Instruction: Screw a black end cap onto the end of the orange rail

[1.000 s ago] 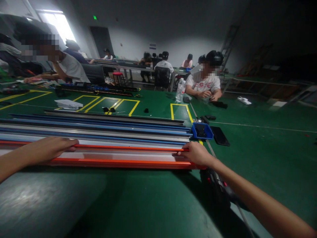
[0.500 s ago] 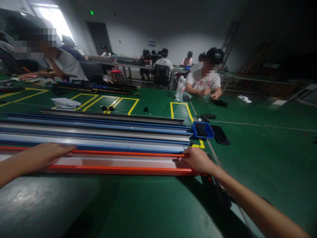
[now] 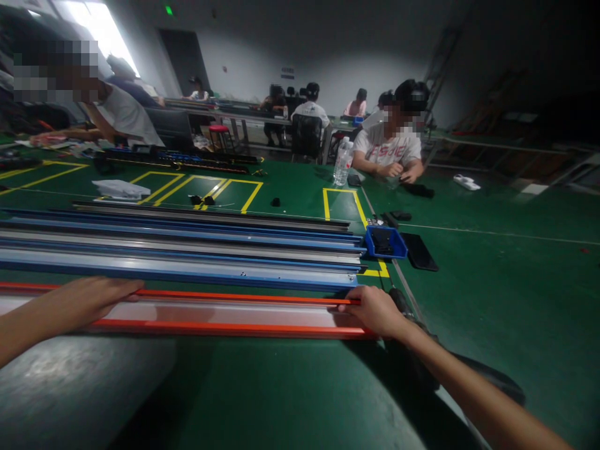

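Observation:
A long channel-shaped profile with orange edges and a pale inside lies across the green table in front of me. My left hand is closed over it on the left, fingers on the far orange edge. Near its right end my right hand grips it, thumb and fingers around the far edge. Just beyond, a blue-edged profile lies parallel, apart from the orange one, with more blue and black profiles behind it. A dark power tool lies partly hidden under my right forearm.
A blue bin with black parts stands by the profiles' right ends, a black phone beside it. Water bottles stand farther back. Co-workers sit at the left and across the table. Yellow tape marks the green tabletop.
The orange profile, held in both hands, has come slightly toward me, opening a strip of green table between it and the blue-edged profile. More of the dark tool shows.

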The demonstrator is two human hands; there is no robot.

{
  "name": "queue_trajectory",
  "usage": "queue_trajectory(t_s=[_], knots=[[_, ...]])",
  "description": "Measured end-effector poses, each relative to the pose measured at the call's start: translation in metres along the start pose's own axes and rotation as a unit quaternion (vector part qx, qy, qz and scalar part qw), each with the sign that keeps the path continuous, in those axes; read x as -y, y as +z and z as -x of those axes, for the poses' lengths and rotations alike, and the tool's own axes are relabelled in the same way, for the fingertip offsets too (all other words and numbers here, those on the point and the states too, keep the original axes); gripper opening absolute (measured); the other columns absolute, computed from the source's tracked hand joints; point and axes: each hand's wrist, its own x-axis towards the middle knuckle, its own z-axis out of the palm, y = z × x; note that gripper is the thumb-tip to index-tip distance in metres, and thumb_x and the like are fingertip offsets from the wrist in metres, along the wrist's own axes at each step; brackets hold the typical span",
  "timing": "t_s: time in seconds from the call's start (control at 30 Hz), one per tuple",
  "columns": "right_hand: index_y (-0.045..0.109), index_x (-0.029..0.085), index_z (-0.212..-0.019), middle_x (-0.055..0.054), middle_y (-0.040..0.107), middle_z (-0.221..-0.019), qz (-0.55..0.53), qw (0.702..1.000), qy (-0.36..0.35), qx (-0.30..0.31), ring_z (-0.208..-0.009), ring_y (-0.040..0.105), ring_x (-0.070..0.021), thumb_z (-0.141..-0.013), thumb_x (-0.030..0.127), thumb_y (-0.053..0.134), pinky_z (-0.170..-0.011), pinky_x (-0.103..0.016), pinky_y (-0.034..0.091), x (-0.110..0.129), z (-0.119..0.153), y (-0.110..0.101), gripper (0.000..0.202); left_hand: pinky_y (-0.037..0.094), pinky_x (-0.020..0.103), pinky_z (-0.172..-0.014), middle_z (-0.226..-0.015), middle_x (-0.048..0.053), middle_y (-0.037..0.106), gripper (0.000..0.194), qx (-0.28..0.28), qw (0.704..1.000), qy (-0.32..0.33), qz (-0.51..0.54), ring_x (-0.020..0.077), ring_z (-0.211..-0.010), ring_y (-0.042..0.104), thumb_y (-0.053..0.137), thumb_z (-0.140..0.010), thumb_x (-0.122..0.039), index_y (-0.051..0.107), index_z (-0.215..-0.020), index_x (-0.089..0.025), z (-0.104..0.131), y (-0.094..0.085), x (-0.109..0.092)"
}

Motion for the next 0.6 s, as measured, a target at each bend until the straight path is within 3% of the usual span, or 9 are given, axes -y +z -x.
queue_trajectory(t_s=[0.33, 0.6], knots=[[0.084, 0.027, -0.088, -0.006, 0.081, -0.086, 0.0, 1.0, 0.012, 0.012, -0.076, 0.071, -0.0249, -0.093, 0.05, 0.068, -0.059, -0.03, 0.035, -0.002, 0.004, 0.01, 0.029, 0.053, 0.045, -0.108, -0.133, 0.013, 0.074, 0.06, 0.009, 1.0, -0.005, -0.027, 0.0311, -0.118, 0.073, 0.047, -0.083, -0.008, 0.072, -0.136, -0.019, 0.001, 0.012, -0.004], [0.084, 0.026, -0.088, -0.006, 0.081, -0.088, 0.003, 1.0, 0.016, 0.014, -0.079, 0.072, -0.0265, -0.091, 0.047, 0.069, -0.061, -0.031, 0.038, -0.002, 0.005, 0.016, 0.027, 0.057, 0.045, -0.102, -0.125, 0.014, 0.077, 0.056, 0.005, 1.0, 0.001, -0.021, 0.0332, -0.113, 0.075, 0.057, -0.078, -0.01, 0.076, -0.129, -0.021, 0.0, 0.026, -0.007]])
